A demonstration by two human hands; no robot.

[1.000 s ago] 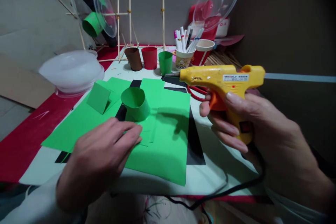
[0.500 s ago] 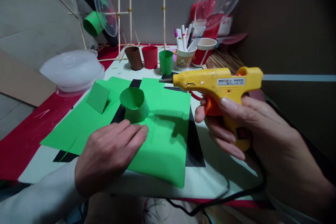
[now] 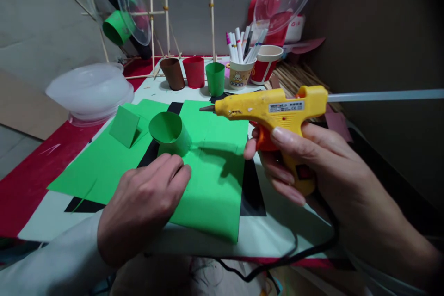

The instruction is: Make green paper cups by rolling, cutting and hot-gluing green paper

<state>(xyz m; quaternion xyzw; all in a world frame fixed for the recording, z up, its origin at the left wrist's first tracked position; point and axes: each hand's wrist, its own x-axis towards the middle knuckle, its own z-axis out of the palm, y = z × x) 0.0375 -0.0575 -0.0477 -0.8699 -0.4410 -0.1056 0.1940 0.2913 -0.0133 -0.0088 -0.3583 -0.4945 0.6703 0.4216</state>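
Observation:
My right hand (image 3: 305,157) grips a yellow hot glue gun (image 3: 256,104), a finger at its orange trigger. Its dark nozzle points left above the green paper, and a clear glue stick (image 3: 385,95) sticks out of the back. Closed low against a green paper cup (image 3: 172,135), my left hand (image 3: 149,199) hides its own fingertips and part of the cup's base. The cup has an open top and leans slightly left on the green sheets (image 3: 208,199). Left of it lies a folded green paper piece (image 3: 124,126).
Behind stand brown (image 3: 172,74), red (image 3: 194,73) and green (image 3: 215,79) cups, and a cup of markers (image 3: 242,75). A stick frame (image 3: 167,18) rises at the back. Clear plastic lids (image 3: 90,90) are stacked left. The gun's black cord (image 3: 312,256) hangs over the front edge.
The whole view has shifted slightly. My right hand and the glue gun have come a little left, nearer the cup. The left hand stays at the cup's base.

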